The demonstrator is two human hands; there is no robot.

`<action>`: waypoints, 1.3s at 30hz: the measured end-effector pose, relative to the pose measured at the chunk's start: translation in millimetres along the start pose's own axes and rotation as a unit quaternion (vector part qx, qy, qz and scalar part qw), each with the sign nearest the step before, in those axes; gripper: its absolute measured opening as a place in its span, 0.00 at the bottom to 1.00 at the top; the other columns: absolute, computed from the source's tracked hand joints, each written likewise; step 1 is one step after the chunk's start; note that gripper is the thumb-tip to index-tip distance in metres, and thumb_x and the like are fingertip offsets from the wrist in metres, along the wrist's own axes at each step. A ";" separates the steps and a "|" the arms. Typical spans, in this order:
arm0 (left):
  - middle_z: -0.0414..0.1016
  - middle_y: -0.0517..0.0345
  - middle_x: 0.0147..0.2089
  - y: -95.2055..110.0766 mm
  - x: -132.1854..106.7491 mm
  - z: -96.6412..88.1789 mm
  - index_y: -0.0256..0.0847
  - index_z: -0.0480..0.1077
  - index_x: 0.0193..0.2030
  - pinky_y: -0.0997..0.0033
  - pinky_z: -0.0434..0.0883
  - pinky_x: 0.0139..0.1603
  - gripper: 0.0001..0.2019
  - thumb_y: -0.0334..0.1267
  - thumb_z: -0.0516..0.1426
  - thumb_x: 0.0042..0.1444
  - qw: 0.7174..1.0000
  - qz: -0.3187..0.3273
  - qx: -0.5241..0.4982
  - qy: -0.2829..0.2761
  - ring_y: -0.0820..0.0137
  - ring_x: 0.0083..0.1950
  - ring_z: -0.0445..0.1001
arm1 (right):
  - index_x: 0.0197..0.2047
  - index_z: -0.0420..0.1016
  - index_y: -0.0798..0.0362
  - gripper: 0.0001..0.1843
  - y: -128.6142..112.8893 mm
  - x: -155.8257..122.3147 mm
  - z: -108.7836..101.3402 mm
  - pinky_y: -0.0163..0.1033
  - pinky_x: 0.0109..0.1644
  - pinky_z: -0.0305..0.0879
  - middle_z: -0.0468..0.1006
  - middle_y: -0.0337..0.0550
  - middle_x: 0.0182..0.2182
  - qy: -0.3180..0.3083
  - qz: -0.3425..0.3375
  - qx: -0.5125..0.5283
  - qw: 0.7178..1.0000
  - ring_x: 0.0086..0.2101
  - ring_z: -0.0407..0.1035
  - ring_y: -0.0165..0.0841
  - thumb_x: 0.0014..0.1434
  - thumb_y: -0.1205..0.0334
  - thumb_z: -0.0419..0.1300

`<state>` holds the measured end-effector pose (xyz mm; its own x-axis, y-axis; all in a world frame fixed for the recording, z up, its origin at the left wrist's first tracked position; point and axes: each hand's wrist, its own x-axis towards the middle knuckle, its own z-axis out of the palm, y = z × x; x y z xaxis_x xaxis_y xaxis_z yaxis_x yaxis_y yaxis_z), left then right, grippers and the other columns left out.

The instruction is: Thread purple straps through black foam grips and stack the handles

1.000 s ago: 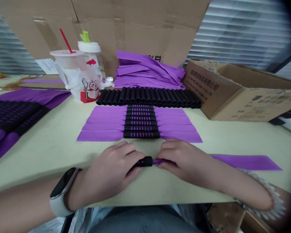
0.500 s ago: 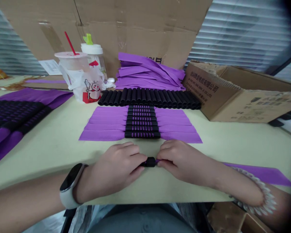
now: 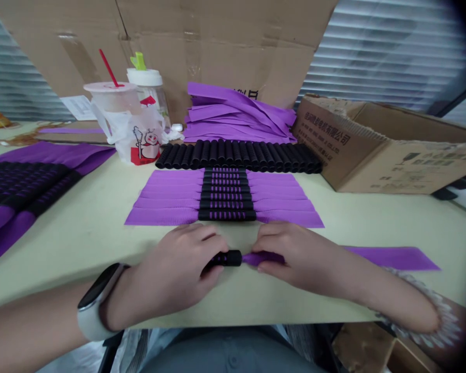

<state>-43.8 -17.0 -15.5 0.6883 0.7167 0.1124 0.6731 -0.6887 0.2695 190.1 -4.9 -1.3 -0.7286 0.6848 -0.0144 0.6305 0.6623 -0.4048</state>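
Note:
My left hand [image 3: 186,267] is closed around a black slotted tube [image 3: 233,258], whose right end pokes out past the fingers. From that end comes a bunched purple fabric strip [image 3: 252,258]; its far part passes under my right hand [image 3: 291,256] and lies flat to the right. My right fingers are closed on the strip near the tube. Just beyond my hands lies a row of black slotted tubes [image 3: 227,214] with purple strips threaded through, their flat ends spreading to both sides. Whatever sits inside the left fist is hidden.
Behind stand a row of bare black tubes [image 3: 238,155] and a pile of purple strips [image 3: 236,116]. A cardboard box [image 3: 373,145] is at right. A bagged drink cup [image 3: 140,137] and a bottle [image 3: 144,77] stand left, near more threaded tubes [image 3: 27,181].
My left hand has shifted left with the tube. A longer bunched piece of purple strip now shows between the tube and my right hand, and the strip's flat tail has slid left.

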 end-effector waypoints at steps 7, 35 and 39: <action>0.71 0.54 0.41 7.0 7.4 -7.6 0.41 0.69 0.44 0.58 0.67 0.43 0.09 0.36 0.55 0.56 1.000 -0.005 0.001 -0.013 0.60 0.43 0.70 | 0.40 0.79 0.54 0.06 0.0 -4.6 -11.3 0.40 0.41 0.64 0.74 0.43 0.34 -0.005 0.013 -0.028 1.000 0.36 0.69 0.36 0.59 0.67 0.63; 0.77 0.58 0.31 27.2 52.4 8.6 0.41 0.76 0.31 0.67 0.68 0.35 0.10 0.38 0.56 0.60 0.997 0.045 0.018 -0.056 0.65 0.35 0.75 | 0.31 0.79 0.56 0.06 6.8 -14.2 -5.2 0.37 0.36 0.61 0.76 0.42 0.29 -0.048 0.051 -0.080 0.994 0.32 0.70 0.33 0.60 0.70 0.62; 0.78 0.58 0.31 26.1 54.1 11.1 0.42 0.77 0.32 0.65 0.69 0.35 0.09 0.38 0.56 0.60 0.998 0.034 0.017 -0.056 0.63 0.35 0.75 | 0.30 0.79 0.55 0.08 6.2 -10.2 -7.4 0.37 0.37 0.61 0.76 0.42 0.29 -0.058 0.062 -0.095 0.992 0.32 0.70 0.34 0.59 0.72 0.62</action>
<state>14.0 2.6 -13.0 0.7570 0.6531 0.0211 0.6318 -0.7398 0.2312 203.4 -5.6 3.1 -0.6611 0.7323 -0.1630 0.7483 0.6278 -0.2143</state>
